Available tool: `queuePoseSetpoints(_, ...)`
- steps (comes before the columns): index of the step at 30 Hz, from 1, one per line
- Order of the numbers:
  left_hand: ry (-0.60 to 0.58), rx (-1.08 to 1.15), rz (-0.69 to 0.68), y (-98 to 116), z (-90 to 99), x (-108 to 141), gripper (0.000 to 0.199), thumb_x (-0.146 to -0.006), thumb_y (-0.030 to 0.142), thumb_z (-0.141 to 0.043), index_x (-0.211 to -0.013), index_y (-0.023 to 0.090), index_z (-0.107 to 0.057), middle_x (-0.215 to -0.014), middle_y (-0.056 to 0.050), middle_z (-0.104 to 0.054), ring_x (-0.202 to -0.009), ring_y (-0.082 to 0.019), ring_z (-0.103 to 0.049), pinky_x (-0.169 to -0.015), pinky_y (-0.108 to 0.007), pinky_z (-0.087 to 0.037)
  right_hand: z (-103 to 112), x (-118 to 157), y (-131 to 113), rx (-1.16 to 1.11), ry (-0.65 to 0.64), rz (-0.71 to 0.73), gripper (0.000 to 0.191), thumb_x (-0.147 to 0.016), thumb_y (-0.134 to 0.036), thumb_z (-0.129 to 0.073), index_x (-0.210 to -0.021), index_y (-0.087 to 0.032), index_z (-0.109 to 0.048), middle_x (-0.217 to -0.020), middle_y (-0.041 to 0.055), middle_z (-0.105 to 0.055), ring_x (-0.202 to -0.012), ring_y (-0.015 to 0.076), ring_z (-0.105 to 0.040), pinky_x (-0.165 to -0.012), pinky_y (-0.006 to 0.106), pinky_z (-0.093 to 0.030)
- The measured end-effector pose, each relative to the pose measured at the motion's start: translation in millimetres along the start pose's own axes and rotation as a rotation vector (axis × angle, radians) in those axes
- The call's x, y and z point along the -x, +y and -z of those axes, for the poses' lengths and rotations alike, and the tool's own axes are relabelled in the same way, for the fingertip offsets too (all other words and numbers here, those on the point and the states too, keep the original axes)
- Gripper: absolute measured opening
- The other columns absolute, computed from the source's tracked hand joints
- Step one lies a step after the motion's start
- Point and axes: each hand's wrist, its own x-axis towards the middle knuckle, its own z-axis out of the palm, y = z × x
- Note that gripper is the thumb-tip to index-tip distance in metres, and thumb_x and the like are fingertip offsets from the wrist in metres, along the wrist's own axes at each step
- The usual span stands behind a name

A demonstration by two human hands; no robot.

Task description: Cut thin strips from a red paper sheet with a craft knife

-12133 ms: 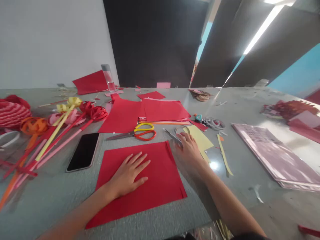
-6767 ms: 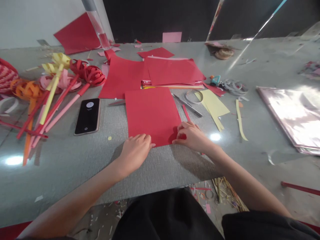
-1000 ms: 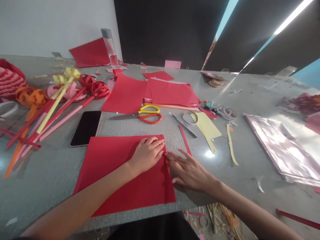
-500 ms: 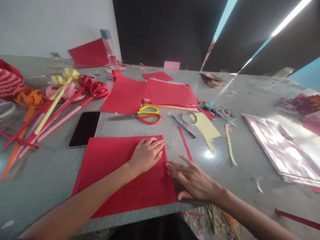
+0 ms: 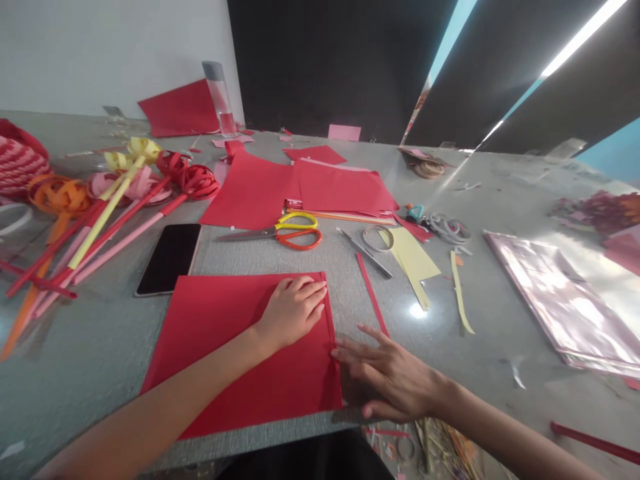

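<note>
A large red paper sheet (image 5: pixel 225 307) lies flat at the table's front edge, with a narrow folded strip along its right side. My left hand (image 5: pixel 295 310) rests palm down on its upper right part, fingers spread toward the fold. Against the right edge, lower down, the fingertips of my right hand (image 5: pixel 393 373) touch the fold; its fingers are apart and hold nothing. Scissors (image 5: pixel 295 230) with one yellow and one orange handle lie beyond the sheet. A thin red strip (image 5: pixel 373 293) and a cutter (image 5: pixel 367 253) are to the right of it.
A black phone (image 5: pixel 170 260) and paper flowers on sticks (image 5: pixel 110 220) lie at the left. Behind are red sheets (image 5: pixel 345 187) and a bottle (image 5: pixel 220 100). Yellow paper (image 5: pixel 413 257), a tape roll (image 5: pixel 379 237) and a shiny pink packet (image 5: pixel 565 300) are at the right.
My right hand has slid down along the sheet's right edge toward me. The lower part of that edge now lies further left, folded in. My left hand has stayed in place.
</note>
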Motion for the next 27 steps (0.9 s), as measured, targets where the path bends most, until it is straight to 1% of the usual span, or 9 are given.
queuePoseSetpoints(6, -0.012, 0.014, 0.008, 0.2, 0.2, -0.7, 0.032, -0.09, 0.024, -0.043, -0.118, 0.02, -0.058, -0.125, -0.002, -0.06, -0.113, -0.022, -0.05, -0.089, -0.041, -0.039, -2.7, 6.4, -1.6, -0.02, -0.005, 0.034, 0.046, -0.092, -0.05, -0.036, -0.116, -0.015, -0.051, -0.136, 0.0111, -0.049, -0.136, 0.018, -0.025, -0.113, 0.049, -0.012)
queuePoseSetpoints(10, -0.004, 0.023, 0.01, 0.4, -0.5, -1.0, 0.032, -0.09, 0.024, -0.043, -0.118, 0.022, -0.058, -0.125, -0.002, -0.06, -0.113, -0.022, -0.049, -0.089, -0.041, -0.039, 1.0, 7.8, -4.3, -0.048, 0.009, 0.062, 0.04, -0.092, -0.046, -0.037, -0.112, -0.015, -0.052, -0.132, 0.0098, -0.053, -0.135, 0.0166, -0.026, -0.112, 0.048, -0.013)
queuePoseSetpoints(12, -0.007, 0.026, 0.014, 0.3, -0.4, -0.8, 0.032, -0.09, 0.025, -0.043, -0.118, 0.022, -0.058, -0.125, -0.001, -0.06, -0.113, -0.021, -0.049, -0.089, -0.041, -0.039, 4.3, 7.9, -6.0, -0.071, 0.004, 0.071, 0.039, -0.092, -0.045, -0.036, -0.112, -0.016, -0.052, -0.13, 0.0085, -0.055, -0.135, 0.0161, -0.028, -0.112, 0.048, -0.013)
queuePoseSetpoints(15, -0.02, 0.032, 0.014, 0.0, 1.2, 0.1, 0.034, -0.089, 0.034, -0.045, -0.119, 0.021, -0.057, -0.125, -0.002, -0.06, -0.114, -0.022, -0.048, -0.09, -0.041, -0.038, 8.5, 8.7, -8.3, -0.084, -0.029, 0.096, 0.041, -0.092, -0.043, -0.036, -0.118, -0.014, -0.051, -0.13, 0.008, -0.055, -0.134, 0.0152, -0.029, -0.113, 0.046, -0.013)
queuePoseSetpoints(16, -0.029, 0.035, 0.009, 0.0, 2.0, 0.5, 0.039, -0.088, 0.04, -0.047, -0.12, 0.02, -0.056, -0.125, -0.003, -0.059, -0.115, -0.023, -0.047, -0.091, -0.042, -0.038, 9.4, 9.3, -8.9, -0.079, -0.038, 0.105, 0.042, -0.092, -0.043, -0.036, -0.119, -0.014, -0.05, -0.131, 0.0082, -0.054, -0.134, 0.0149, -0.029, -0.113, 0.046, -0.013)
queuePoseSetpoints(18, -0.05, 0.039, -0.006, 0.2, 3.4, 1.7, 0.054, -0.082, 0.053, -0.051, -0.124, 0.019, -0.053, -0.127, -0.005, -0.057, -0.117, -0.026, -0.045, -0.094, -0.045, -0.036, 10.1, 10.7, -10.4, -0.063, -0.039, 0.122, 0.043, -0.092, -0.044, -0.035, -0.118, -0.014, -0.052, -0.13, 0.0081, -0.055, -0.134, 0.0144, -0.029, -0.113, 0.045, -0.013)
queuePoseSetpoints(20, -0.073, 0.033, -0.014, 0.9, 4.4, 2.9, 0.068, -0.076, 0.061, -0.052, -0.129, 0.018, -0.049, -0.13, -0.007, -0.054, -0.12, -0.028, -0.042, -0.096, -0.047, -0.034, 9.6, 12.4, -12.5, -0.045, -0.021, 0.139, 0.042, -0.093, -0.044, -0.033, -0.115, -0.016, -0.055, -0.128, 0.007, -0.057, -0.133, 0.0139, -0.031, -0.113, 0.043, -0.014)
queuePoseSetpoints(24, -0.122, 0.006, -0.012, 4.1, 5.2, 4.8, 0.079, -0.073, 0.067, -0.05, -0.133, 0.017, -0.043, -0.136, -0.01, -0.048, -0.125, -0.031, -0.037, -0.1, -0.049, -0.029, 5.8, 16.1, -19.7, -0.025, 0.011, 0.183, 0.039, -0.093, -0.044, -0.032, -0.103, -0.02, -0.061, -0.122, 0.0024, -0.061, -0.132, 0.013, -0.034, -0.113, 0.041, -0.016)
queuePoseSetpoints(27, -0.152, -0.012, -0.024, 6.9, 5.3, 6.3, 0.086, -0.071, 0.072, -0.047, -0.135, 0.015, -0.04, -0.14, -0.012, -0.043, -0.127, -0.033, -0.034, -0.103, -0.049, -0.025, 0.1, 18.9, -24.7, 0.0, 0.056, 0.196, 0.037, -0.092, -0.045, -0.035, -0.095, -0.02, -0.062, -0.12, 0.001, -0.063, -0.131, 0.0136, -0.035, -0.11, 0.042, -0.023)
